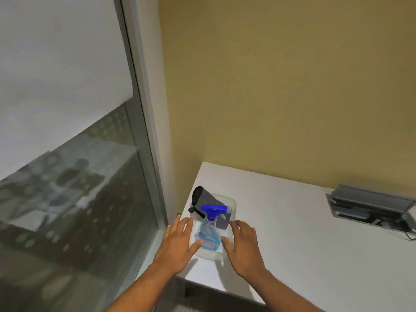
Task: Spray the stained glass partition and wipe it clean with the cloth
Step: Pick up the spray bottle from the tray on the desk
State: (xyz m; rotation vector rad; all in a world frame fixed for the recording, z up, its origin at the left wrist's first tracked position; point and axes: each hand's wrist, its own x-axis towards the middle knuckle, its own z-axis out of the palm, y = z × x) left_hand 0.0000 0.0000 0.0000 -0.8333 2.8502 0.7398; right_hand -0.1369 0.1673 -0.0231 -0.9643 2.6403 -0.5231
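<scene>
Both open hands, left hand [177,240] and right hand [244,245], flank the spray bottle [210,233] at the desk's [292,233] left edge; grasping it comes next.

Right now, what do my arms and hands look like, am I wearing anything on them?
Both forearms are bare as far as the picture shows, with no sleeves in view. The left hand and right hand wear no gloves, and no rings, watch or bracelet can be seen.

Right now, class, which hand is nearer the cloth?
Left. The left hand lies just below the cloth, beside the tray; the right hand sits farther, lower right.
</scene>
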